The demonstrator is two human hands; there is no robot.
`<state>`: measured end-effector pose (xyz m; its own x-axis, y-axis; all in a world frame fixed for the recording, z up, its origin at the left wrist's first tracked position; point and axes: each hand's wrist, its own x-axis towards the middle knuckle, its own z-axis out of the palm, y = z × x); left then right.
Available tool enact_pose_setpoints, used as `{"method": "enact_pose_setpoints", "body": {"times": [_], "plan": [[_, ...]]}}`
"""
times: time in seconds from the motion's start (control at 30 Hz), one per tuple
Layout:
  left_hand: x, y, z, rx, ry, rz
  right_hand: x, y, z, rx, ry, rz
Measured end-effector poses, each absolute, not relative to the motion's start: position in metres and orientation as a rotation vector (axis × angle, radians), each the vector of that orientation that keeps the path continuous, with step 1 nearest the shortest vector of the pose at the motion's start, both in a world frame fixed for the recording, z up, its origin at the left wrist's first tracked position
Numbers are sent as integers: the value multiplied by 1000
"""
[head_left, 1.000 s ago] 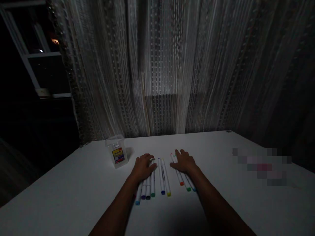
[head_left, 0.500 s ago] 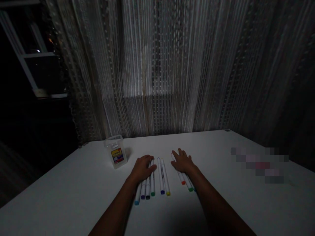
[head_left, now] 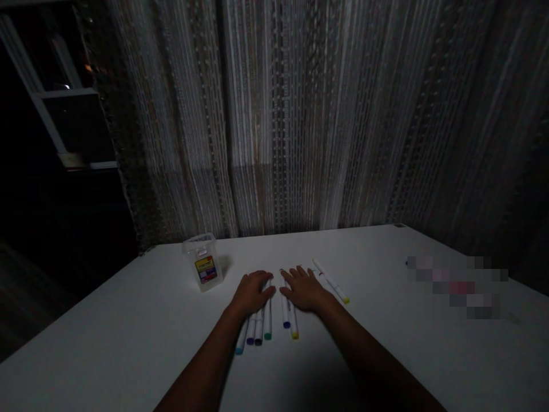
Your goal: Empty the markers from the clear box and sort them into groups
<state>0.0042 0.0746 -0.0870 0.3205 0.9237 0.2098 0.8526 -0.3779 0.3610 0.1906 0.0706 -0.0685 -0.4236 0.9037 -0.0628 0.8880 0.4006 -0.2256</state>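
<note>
My left hand (head_left: 252,294) lies over the upper part of a row of white markers, fingers stretched out and thumb apart. Below it stick out a light blue-ended marker (head_left: 241,339), a purple-ended marker (head_left: 251,330), a dark-ended marker (head_left: 259,330) and a green-ended marker (head_left: 268,323). My right hand (head_left: 303,289) rests palm down, fingers spread, on a blue-ended marker (head_left: 285,312) and a yellow-ended marker (head_left: 294,323). Right of that hand lies another yellow-ended marker (head_left: 337,289), with more markers partly hidden beside it.
A clear plastic tub (head_left: 203,264) with a colourful label stands at the back left of the white table (head_left: 141,320). A striped curtain (head_left: 274,114) hangs behind the table. At the right, a blurred-out patch (head_left: 461,288) covers something on the tabletop.
My right hand has moved left, from the right-hand markers onto the blue- and yellow-ended pair. A yellow-ended marker now shows right of it. The left hand has barely moved.
</note>
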Motion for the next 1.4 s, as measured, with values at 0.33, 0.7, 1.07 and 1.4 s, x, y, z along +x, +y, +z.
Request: {"method": "enact_pose_setpoints", "body": {"times": [0.33, 0.7, 1.07, 1.4], "plan": [[7, 71, -83, 2402, 1642, 572, 182, 63, -66, -1506, -2542, 217], [7, 72, -83, 2370, 1654, 591, 194, 77, -69, -1716, -2402, 182], [6, 72, -84, 2371, 1655, 588, 200, 72, -52, -1944, -2335, 130], [5, 74, -84, 2346, 1643, 594, 197, 72, -52, -1955, -2280, 130]]}}
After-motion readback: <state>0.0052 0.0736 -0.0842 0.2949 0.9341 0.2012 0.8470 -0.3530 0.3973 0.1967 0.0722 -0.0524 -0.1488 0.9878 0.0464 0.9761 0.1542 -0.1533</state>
